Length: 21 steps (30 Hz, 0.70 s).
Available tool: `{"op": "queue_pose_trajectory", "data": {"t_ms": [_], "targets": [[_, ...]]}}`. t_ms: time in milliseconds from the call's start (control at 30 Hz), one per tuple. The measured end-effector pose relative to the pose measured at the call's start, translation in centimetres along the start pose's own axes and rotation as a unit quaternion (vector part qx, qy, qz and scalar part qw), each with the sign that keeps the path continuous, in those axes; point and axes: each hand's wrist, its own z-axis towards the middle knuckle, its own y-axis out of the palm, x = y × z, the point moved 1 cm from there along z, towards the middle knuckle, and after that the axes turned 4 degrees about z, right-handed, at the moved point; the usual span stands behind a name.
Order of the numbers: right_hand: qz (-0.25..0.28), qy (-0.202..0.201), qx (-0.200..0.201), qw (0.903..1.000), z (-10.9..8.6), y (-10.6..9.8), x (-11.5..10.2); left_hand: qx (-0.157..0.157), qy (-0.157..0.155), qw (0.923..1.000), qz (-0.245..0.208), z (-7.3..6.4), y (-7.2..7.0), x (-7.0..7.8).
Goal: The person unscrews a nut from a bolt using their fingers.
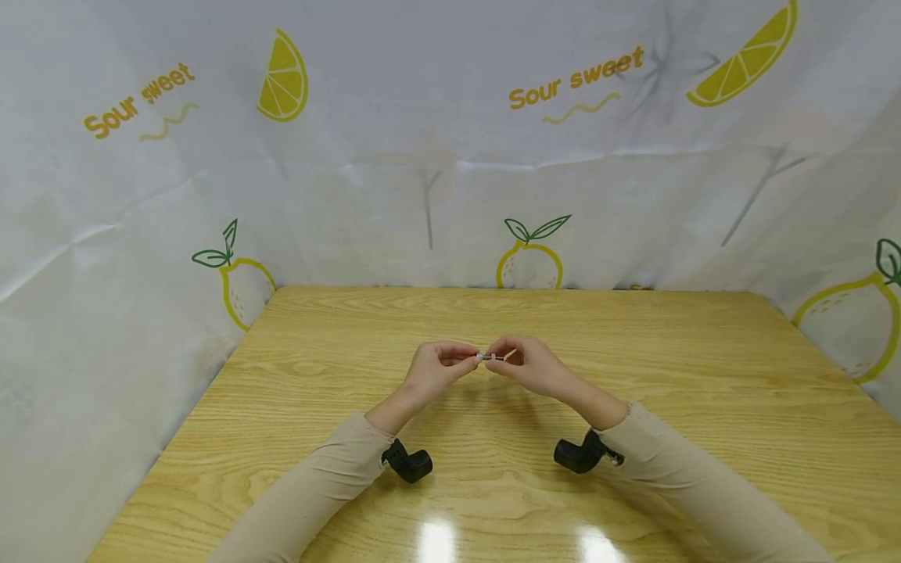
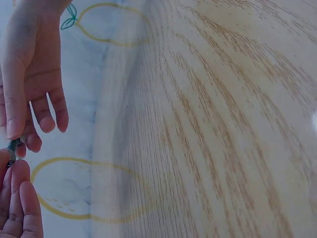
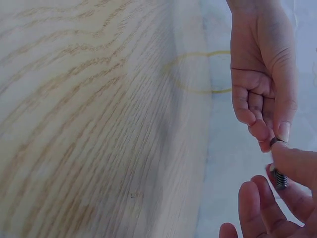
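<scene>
Both hands meet over the middle of the table at a small metal bolt [image 1: 486, 356]. At its left end, my left hand [image 1: 438, 369] pinches it between thumb and fingertips. My right hand [image 1: 533, 367] pinches it from the other side. In the right wrist view, the threaded end of the bolt [image 3: 281, 181] sticks out beneath the right thumb, beside a small pale nut-like piece [image 3: 272, 169] partly hidden by fingers. The left wrist view shows threads of the bolt [image 2: 13, 145] between the two hands. The right hand's other fingers [image 2: 58, 106] spread loosely.
A wood-grain table [image 1: 338, 320] spreads beneath the hands. White cloth [image 1: 394, 94] printed with lemons stands behind it and at both sides. Black camera mounts [image 1: 411, 463] sit at both wrists, by the beige sleeves [image 1: 317, 489].
</scene>
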Motion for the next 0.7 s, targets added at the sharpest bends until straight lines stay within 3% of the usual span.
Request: {"op": "queue_pose_trajectory", "data": {"t_ms": [167,400,700], "targets": [[0.006,-0.004,0.013,0.9999,-0.04,-0.09,-0.06,0.005,0.0,1.0,-0.006,-0.04,0.09,0.1],[0.003,0.006,-0.013,0.9999,-0.08,-0.12,-0.02,0.0,0.002,1.0,0.006,-0.01,-0.01,0.1],[0.016,0.003,0.007,0.9998,-0.06,-0.13,0.12,0.008,0.005,1.0,-0.002,-0.01,0.11,0.09]]}}
